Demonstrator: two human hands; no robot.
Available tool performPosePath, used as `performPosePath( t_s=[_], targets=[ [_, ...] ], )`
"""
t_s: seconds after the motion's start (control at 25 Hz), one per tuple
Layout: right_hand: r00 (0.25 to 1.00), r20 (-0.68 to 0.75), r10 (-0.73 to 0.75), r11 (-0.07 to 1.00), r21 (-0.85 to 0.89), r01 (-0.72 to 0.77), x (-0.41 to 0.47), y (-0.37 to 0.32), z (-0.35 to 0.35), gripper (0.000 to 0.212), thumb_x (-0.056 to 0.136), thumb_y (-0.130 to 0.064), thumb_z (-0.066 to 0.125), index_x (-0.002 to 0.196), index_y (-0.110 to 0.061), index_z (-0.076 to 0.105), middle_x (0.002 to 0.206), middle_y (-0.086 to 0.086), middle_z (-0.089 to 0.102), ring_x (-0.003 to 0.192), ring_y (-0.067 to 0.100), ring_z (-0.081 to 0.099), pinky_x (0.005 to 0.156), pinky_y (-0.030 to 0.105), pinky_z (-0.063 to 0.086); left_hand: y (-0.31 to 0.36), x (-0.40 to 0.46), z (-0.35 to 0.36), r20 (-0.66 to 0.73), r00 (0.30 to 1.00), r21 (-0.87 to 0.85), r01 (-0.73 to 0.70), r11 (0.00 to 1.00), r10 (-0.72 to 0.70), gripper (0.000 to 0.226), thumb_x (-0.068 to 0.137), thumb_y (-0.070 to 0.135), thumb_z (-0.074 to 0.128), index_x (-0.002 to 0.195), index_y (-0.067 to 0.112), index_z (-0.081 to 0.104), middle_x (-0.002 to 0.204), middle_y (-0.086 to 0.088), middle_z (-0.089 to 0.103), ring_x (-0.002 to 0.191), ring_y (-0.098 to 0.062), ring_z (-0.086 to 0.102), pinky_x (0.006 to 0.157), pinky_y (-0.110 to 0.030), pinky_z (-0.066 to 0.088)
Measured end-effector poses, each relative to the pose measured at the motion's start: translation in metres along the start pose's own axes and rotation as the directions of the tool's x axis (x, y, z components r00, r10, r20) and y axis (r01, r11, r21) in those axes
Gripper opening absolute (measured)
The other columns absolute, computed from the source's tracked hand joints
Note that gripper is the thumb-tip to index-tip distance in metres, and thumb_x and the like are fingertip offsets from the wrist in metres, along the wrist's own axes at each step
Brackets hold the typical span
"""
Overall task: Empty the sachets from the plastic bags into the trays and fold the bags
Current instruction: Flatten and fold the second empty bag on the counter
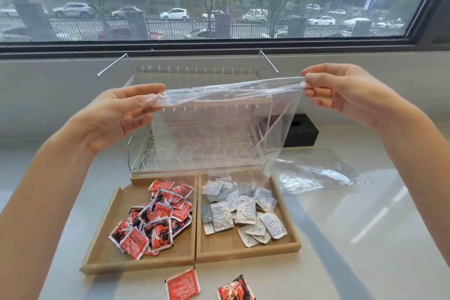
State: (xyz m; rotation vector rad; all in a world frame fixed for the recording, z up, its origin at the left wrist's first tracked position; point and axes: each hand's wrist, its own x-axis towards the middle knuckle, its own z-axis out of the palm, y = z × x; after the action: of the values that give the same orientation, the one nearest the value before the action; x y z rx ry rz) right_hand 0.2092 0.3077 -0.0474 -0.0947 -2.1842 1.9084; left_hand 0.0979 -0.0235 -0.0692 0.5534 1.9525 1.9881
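My left hand (119, 114) and my right hand (345, 91) each pinch one top corner of an empty clear plastic bag (209, 129), stretched flat and hanging above the trays. Below it sit two wooden trays side by side. The left tray (102, 248) holds a pile of red sachets (155, 217). The right tray (289, 224) holds a pile of white sachets (243, 209). A second clear bag (316, 175) lies crumpled on the counter to the right of the trays. Two red sachets lie loose on the counter in front of the trays, one (182, 284) left of the other (235, 288).
A wire and acrylic dish rack (194, 153) stands right behind the trays. A black box (302, 133) sits at its right against the wall. A window ledge (219, 56) runs along the back, with the pale counter (365, 238) stretching right.
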Motion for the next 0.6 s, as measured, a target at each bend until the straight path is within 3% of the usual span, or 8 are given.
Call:
performPosePath(
  t_s=[0.16, 0.36, 0.48, 0.6],
  targets=[
    [0.998, 0.023, -0.067, 0.997, 0.032, 0.066, 0.002, 0.000, 0.009, 0.010, 0.080, -0.011, 0.062, 0.088, -0.016, 0.061, 0.061, -0.008, 0.071, 0.059, 0.002, 0.065, 0.055, 0.012, 0.051, -0.003, -0.005, -0.010, -0.076, 0.990, 0.033, -0.120, 0.992, 0.122, 0.026, 0.080, 0.008, 0.053, 0.093, 0.026, 0.068, 0.074, 0.018, 0.071, 0.064, 0.005, 0.064, 0.053, -0.009, 0.050],
    [0.982, 0.026, -0.187, 0.980, 0.071, 0.185, -0.016, 0.008, 0.017, 0.040, 0.057, -0.027, 0.075, 0.094, -0.022, 0.061, 0.066, -0.006, 0.072, 0.062, 0.005, 0.067, 0.059, 0.013, 0.051, -0.013, -0.024, -0.022, -0.064, 0.957, 0.004, -0.283, 0.959, 0.283, 0.031, 0.079, 0.010, 0.056, 0.098, 0.030, 0.069, 0.083, 0.018, 0.070, 0.068, 0.005, 0.063, 0.059, -0.008, 0.049],
    [0.994, 0.045, -0.104, 0.994, 0.037, 0.102, -0.032, 0.049, 0.025, 0.039, 0.060, -0.022, 0.072, 0.097, -0.026, 0.060, 0.066, -0.007, 0.071, 0.065, 0.004, 0.066, 0.060, 0.013, 0.051, -0.054, -0.038, -0.024, -0.036, 0.987, -0.029, -0.159, 0.987, 0.158, 0.038, 0.072, 0.011, 0.057, 0.106, 0.028, 0.066, 0.087, 0.015, 0.071, 0.068, 0.003, 0.064, 0.060, -0.008, 0.050],
    [0.995, 0.065, 0.074, 0.997, 0.010, -0.075, -0.053, 0.106, 0.034, 0.043, 0.066, -0.011, 0.069, 0.106, -0.022, 0.056, 0.063, -0.007, 0.069, 0.063, 0.003, 0.064, 0.061, 0.014, 0.051, -0.107, -0.058, -0.018, -0.049, 0.998, -0.057, 0.031, 0.998, -0.034, 0.048, 0.068, 0.008, 0.058, 0.113, 0.022, 0.060, 0.092, 0.013, 0.073, 0.066, 0.001, 0.065, 0.056, -0.009, 0.051]
  ],
)
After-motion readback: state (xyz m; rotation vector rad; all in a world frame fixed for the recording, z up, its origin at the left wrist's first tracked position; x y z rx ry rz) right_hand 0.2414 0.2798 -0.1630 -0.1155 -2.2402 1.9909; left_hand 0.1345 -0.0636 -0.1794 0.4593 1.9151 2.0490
